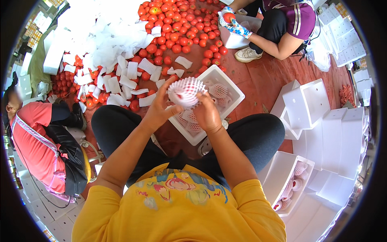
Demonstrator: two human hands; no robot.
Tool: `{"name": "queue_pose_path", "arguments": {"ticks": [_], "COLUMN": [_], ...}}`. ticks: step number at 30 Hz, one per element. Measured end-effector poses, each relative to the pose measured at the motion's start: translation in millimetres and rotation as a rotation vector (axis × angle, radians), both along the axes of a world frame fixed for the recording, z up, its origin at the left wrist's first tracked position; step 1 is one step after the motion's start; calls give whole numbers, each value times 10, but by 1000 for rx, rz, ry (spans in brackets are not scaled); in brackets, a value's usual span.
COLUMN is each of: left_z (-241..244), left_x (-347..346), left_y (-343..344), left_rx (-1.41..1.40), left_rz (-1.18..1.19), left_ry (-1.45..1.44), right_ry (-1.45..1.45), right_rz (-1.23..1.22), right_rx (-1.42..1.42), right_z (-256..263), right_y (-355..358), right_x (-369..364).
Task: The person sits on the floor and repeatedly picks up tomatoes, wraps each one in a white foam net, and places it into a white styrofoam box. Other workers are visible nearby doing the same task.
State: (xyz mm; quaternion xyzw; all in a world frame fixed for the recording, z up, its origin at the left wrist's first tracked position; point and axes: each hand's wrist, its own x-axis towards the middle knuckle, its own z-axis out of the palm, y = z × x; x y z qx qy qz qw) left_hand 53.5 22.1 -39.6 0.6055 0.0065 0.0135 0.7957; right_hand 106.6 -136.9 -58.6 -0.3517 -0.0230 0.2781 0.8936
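Observation:
A red tomato in a white foam net sleeve (187,92) is between my hands, slightly blurred. My right hand (208,113) grips its lower right side with thumb and fingers. Around its left side curves my left hand (161,106), thumb below and fingers at the upper left edge, in a looser hold. Directly underneath, a white foam box (232,104) sits tilted between my knees on the red ground sheet. Several netted tomatoes (218,90) lie inside it; my hands and the held tomato hide part of them.
Loose tomatoes (181,27) and white foam net sleeves (115,84) are heaped ahead. At upper right, a co-worker's gloved hands (234,24) hold a tomato over another box. A second person (39,145) sits left. Stacked foam boxes (329,142) and a filled box (281,199) stand right.

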Motion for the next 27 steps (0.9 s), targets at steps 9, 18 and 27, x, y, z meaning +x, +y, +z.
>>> {"name": "queue_pose_path", "arguments": {"ticks": [9,18,27], "left_z": [63,28,36], "left_x": [10,32,31], "left_y": [-82,35,15], "left_rx": [209,133,196], "left_rz": [36,-33,-56], "left_ry": [-58,71,47], "right_ry": [-190,-242,-273], "right_rz": [-41,-19,-64], "right_rx": [-193,-235,-220], "right_z": [154,13,41], "right_y": [47,-37,18], "right_x": [-35,-23,-47]}}
